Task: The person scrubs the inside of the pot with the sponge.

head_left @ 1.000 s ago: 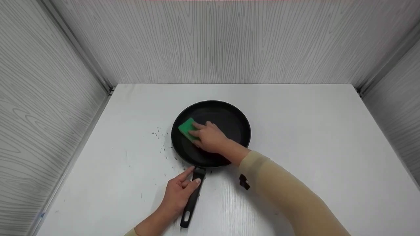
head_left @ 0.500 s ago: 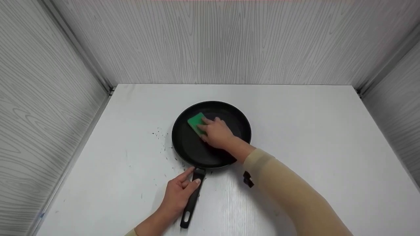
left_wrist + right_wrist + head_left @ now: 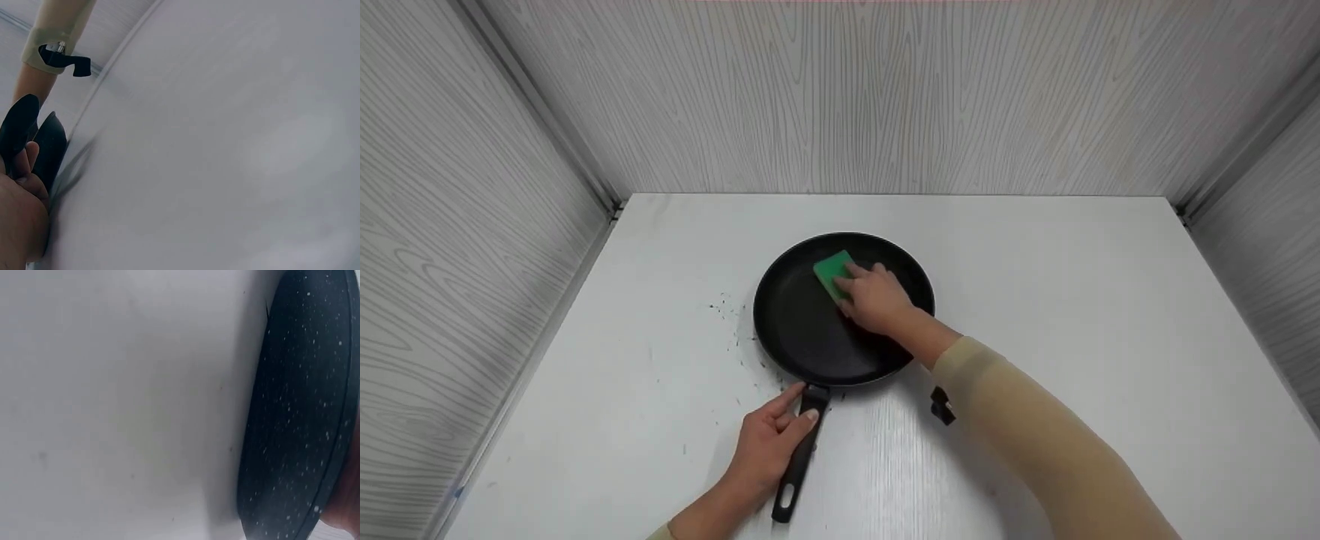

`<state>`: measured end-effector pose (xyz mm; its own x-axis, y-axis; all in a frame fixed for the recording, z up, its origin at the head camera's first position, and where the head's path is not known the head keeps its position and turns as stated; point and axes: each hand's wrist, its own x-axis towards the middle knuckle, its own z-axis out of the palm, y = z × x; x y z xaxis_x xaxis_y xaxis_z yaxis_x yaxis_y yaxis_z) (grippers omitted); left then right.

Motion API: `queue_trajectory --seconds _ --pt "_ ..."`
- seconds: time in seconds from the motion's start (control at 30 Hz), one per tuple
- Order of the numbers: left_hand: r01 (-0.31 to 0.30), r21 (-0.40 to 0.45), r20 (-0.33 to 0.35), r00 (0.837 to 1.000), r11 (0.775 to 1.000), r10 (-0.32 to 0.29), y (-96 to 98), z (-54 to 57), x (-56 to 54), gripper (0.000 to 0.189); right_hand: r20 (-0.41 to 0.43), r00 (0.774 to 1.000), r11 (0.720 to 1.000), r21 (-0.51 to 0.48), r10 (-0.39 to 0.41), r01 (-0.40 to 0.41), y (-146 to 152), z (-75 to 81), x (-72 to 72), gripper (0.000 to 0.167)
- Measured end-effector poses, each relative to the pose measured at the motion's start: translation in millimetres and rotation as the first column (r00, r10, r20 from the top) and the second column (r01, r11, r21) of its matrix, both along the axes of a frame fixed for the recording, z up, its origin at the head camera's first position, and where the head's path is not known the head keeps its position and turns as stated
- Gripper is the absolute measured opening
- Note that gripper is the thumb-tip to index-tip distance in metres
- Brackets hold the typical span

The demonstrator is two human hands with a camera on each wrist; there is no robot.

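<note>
A black frying pan (image 3: pixel 802 330) lies on the white table, its handle (image 3: pixel 796 476) pointing toward the person. The left hand (image 3: pixel 765 442) holds the handle near the pan, thumb on top. Inside the pan, the right hand (image 3: pixel 877 298) grips a green sponge (image 3: pixel 831 270) against the upper middle of the pan's floor, with fingers spread over it. In the left wrist view, the left hand (image 3: pixel 22 219) is beside the dark handle. The right wrist view is filled partly by the pan's speckled outer side (image 3: pixel 301 410); the sponge is hidden there.
Dark crumbs (image 3: pixel 724 306) are scattered on the table (image 3: pixel 585 375) left of the pan. Grey wood-grain panels (image 3: pixel 870 97) enclose the back and both sides. A small black device (image 3: pixel 941 406) sits under the right sleeve.
The right hand has slid the sponge across the pan's floor, rightward and slightly away from the person. The left hand and the pan have stayed almost in place.
</note>
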<state>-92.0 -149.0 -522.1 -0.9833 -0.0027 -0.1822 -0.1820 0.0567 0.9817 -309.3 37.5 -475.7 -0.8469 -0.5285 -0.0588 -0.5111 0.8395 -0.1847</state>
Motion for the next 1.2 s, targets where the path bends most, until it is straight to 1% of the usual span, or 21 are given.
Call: queue_trajectory --seconds 0.27,0.47,0.67,0.9,1.2 --pt "-0.008 0.002 0.012 1.0 1.0 0.008 0.7 1.6 -0.3 0.061 -0.003 1.0 1.0 0.001 -0.007 0.007 11 1.8 -0.2 0.051" --pt "-0.011 0.0 0.011 1.0 1.0 0.011 1.1 3.1 -0.5 0.06 -0.027 1.0 1.0 0.008 -0.007 0.007 19 2.8 0.6 0.051" --pt "-0.008 0.004 -0.001 1.0 1.0 0.008 1.4 2.4 -0.1 0.06 -0.055 0.999 1.0 0.02 -0.002 0.003 27 3.1 2.7 0.049" --pt "-0.004 0.049 0.0 1.0 0.999 0.004 0.6 1.7 -0.3 0.061 -0.08 0.997 0.998 0.057 0.004 0.001 34 4.0 6.2 0.049" --pt "-0.01 -0.011 0.001 1.0 1.0 0.01 0.7 0.7 -1.4 0.059 -0.084 0.996 0.998 0.058 -0.005 0.01 43 4.7 12.2 0.048"
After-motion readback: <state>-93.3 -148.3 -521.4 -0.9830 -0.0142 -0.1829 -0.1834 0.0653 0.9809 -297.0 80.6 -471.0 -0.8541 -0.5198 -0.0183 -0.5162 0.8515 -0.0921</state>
